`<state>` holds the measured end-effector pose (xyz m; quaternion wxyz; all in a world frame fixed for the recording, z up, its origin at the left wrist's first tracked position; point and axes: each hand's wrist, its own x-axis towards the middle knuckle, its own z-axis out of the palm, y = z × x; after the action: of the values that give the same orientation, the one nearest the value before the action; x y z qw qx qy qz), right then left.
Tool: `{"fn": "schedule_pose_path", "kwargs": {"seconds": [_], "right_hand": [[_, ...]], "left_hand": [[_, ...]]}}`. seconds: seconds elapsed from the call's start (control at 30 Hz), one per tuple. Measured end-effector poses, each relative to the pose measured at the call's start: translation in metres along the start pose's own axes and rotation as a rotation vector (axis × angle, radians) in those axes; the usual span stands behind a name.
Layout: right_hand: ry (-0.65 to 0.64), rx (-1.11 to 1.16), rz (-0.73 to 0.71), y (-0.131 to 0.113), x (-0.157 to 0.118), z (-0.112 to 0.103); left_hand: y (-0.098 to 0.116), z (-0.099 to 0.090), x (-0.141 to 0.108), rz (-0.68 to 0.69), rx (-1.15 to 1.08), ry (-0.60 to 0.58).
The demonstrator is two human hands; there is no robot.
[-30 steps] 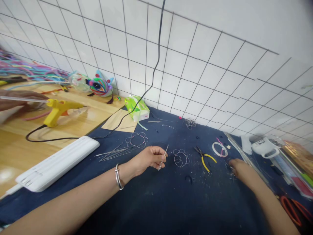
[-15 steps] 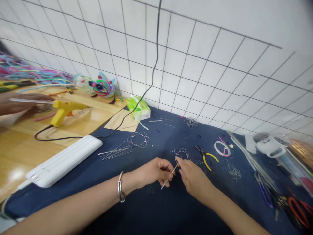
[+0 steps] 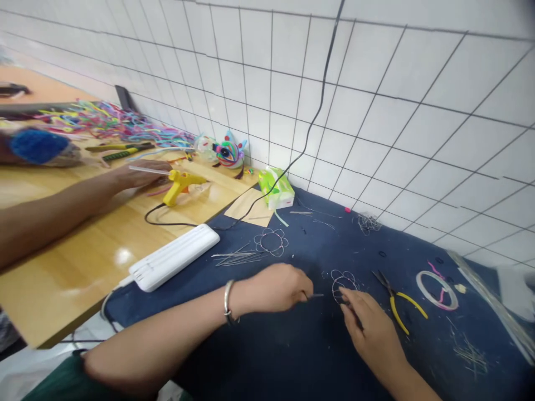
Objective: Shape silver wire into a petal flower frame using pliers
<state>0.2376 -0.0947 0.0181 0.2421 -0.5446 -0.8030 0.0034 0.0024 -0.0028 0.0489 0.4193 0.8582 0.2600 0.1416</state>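
My left hand (image 3: 278,287) is closed around a thin grey rod (image 3: 316,296), whose tip points right toward my other hand. My right hand (image 3: 376,329) pinches the near edge of a flower-shaped wire ring (image 3: 345,273) with rounded loops and tiny pink dots. The fingertips hide part of this ring. A similar wire flower (image 3: 271,243) lies on the dark blue cloth, beyond my left hand. Yellow-handled pliers (image 3: 401,306), jaws apart, rest to the right of my right hand.
Loose wires (image 3: 236,257), a clear ring-shaped coil (image 3: 437,291) and wire scraps (image 3: 470,353) lie on the cloth. A white power strip (image 3: 175,257) borders the wooden table. There, another person's arm (image 3: 83,197) reaches near a yellow glue gun (image 3: 178,186). A tissue pack (image 3: 276,188) stands by the wall.
The view has turned left, so everything appears further right. My left hand has drawn the rod away from my right fingers, and the rod now lies more level.
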Motion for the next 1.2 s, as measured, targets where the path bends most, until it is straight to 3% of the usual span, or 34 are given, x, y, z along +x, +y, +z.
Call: {"fn": "schedule_pose_path", "kwargs": {"seconds": [0.1, 0.2, 0.27, 0.53, 0.77, 1.0, 1.2], "right_hand": [[0.038, 0.006, 0.004, 0.005, -0.001, 0.002], [0.051, 0.0, -0.043, 0.007, -0.004, 0.004], [0.071, -0.031, -0.094, 0.008, -0.006, 0.006], [0.095, -0.069, -0.16, 0.023, -0.007, 0.01], [0.102, -0.111, -0.124, 0.031, -0.005, 0.009], [0.106, -0.103, -0.015, 0.041, -0.002, 0.004], [-0.008, -0.156, 0.089, 0.052, 0.0, -0.003]], "left_hand": [[-0.013, -0.05, -0.018, -0.147, 0.456, 0.193], [-0.032, -0.088, -0.037, -0.351, 0.658, 0.178], [-0.043, -0.1, -0.047, -0.446, 0.72, 0.102], [-0.072, -0.106, -0.056, -0.577, 0.696, 0.069], [-0.087, -0.108, -0.055, -0.586, 0.66, 0.045], [-0.085, -0.111, -0.056, -0.553, 0.574, 0.054], [-0.068, -0.11, -0.052, -0.362, 0.488, 0.149]]}}
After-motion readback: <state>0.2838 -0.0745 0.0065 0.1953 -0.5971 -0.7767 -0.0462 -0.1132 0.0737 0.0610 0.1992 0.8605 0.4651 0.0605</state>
